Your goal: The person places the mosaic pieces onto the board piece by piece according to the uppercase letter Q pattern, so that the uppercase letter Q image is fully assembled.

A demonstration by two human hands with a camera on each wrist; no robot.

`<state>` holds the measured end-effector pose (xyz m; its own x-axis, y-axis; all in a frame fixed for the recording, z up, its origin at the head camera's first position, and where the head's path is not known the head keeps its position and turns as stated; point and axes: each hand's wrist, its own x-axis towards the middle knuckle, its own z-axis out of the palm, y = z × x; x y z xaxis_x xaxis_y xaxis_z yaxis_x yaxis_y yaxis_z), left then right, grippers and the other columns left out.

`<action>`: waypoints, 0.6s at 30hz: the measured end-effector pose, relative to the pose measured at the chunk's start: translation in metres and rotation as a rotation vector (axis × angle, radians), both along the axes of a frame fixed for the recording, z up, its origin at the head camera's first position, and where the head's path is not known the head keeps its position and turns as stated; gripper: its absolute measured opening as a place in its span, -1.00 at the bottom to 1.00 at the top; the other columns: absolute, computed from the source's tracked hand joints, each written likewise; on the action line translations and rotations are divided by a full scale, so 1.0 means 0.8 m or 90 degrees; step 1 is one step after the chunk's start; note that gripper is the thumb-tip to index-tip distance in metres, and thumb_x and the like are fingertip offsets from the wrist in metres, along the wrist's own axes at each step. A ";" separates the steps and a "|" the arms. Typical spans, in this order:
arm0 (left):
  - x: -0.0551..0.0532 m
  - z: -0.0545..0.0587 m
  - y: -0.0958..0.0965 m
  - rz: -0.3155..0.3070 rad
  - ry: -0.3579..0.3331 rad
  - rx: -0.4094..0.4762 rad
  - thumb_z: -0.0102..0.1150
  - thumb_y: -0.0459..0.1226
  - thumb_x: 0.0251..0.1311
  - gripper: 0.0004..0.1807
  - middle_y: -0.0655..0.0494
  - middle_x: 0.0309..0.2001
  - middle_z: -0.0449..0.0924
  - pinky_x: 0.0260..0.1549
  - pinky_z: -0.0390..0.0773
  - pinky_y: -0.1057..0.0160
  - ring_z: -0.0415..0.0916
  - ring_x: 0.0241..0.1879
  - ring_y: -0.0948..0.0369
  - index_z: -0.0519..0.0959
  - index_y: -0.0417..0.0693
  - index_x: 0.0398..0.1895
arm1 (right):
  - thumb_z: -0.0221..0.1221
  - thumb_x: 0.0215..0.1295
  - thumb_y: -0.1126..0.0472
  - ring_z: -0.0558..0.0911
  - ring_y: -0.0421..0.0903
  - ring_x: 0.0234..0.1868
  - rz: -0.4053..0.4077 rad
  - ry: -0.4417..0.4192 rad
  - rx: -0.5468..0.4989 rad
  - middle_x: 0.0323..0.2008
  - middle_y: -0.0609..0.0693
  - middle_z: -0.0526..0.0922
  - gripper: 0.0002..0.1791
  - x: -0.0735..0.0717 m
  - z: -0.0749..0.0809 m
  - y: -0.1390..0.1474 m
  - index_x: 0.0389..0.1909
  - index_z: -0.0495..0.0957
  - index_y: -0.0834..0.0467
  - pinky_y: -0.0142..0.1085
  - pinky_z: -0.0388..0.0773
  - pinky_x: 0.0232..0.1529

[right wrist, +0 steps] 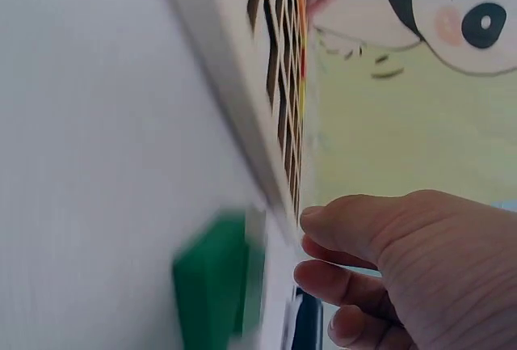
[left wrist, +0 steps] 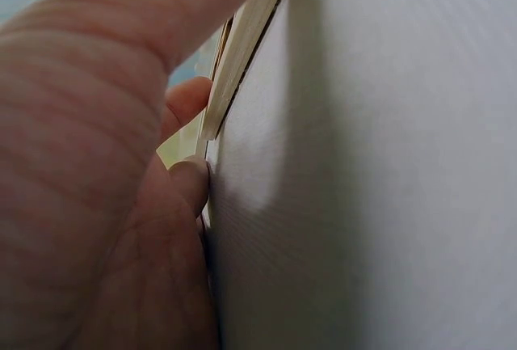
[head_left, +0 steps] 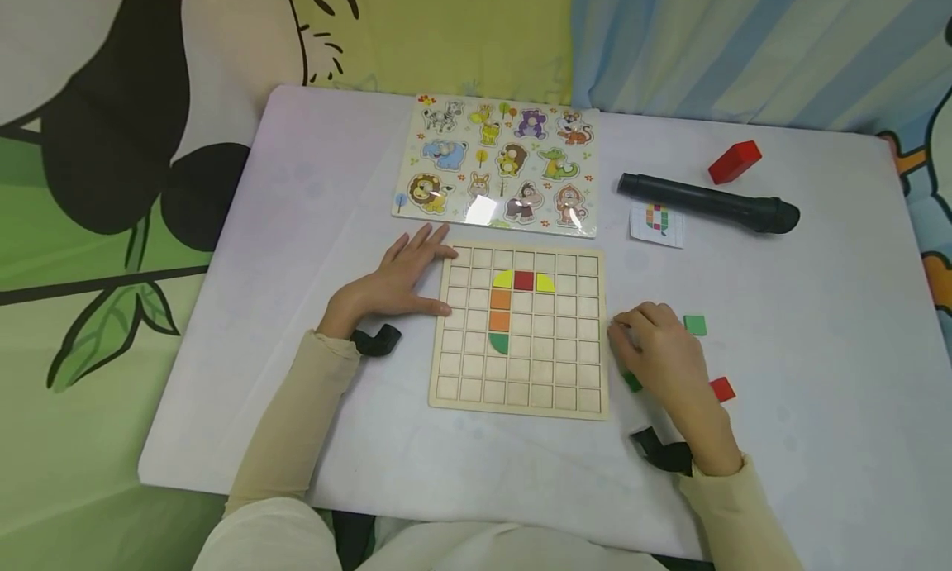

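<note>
Board (head_left: 550, 373), gridded; my left hand (head_left: 397, 283) at its edge, fingers apart. My right hand (head_left: 660, 349), curled near a green piece (head_left: 632, 382); whether it pinches anything, I cannot tell.

We seem to be in a children's play corner, though we cannot tell whether a home or some other building holds it. Cartoon cloth hangs round it: a panda print (head_left: 111, 125) with leaves at left, plain yellow fabric (head_left: 446, 34) at the far side, blue-striped fabric (head_left: 714, 50) at far right. On the pale worktop (head_left: 833, 323) we see an animal puzzle (head_left: 494, 168) and a wooden grid board (head_left: 553, 349).
</note>
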<state>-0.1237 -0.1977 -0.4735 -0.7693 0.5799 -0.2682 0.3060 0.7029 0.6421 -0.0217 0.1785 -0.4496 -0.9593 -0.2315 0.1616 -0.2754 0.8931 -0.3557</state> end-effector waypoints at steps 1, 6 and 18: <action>0.000 -0.001 0.000 0.000 0.001 0.000 0.41 0.11 0.01 -0.07 0.11 0.59 -0.43 0.48 -0.54 0.03 -0.59 0.55 0.13 0.19 0.08 0.41 | 0.31 0.18 0.31 0.57 0.10 -0.26 -0.013 -0.008 0.005 -0.32 0.12 0.64 -0.84 0.000 0.001 0.007 -0.25 0.68 0.31 -0.03 0.59 -0.47; 0.000 -0.001 0.000 0.003 -0.001 0.000 0.41 0.11 0.01 -0.07 0.13 0.59 -0.43 0.48 -0.53 0.03 -0.59 0.55 0.14 0.20 0.09 0.41 | 0.27 0.19 0.32 0.56 0.19 -0.21 -0.075 -0.022 0.018 -0.25 0.23 0.63 -0.79 0.001 0.003 0.042 -0.19 0.66 0.35 0.10 0.56 -0.41; 0.000 -0.001 0.000 0.004 -0.003 -0.003 0.40 0.13 0.00 -0.06 0.16 0.59 -0.44 0.48 -0.53 0.05 -0.60 0.55 0.16 0.19 0.11 0.41 | 0.16 0.14 0.38 0.42 0.34 -0.03 -0.123 -0.145 0.021 -0.04 0.40 0.43 -0.62 0.001 0.009 0.104 0.00 0.52 0.42 0.27 0.44 -0.06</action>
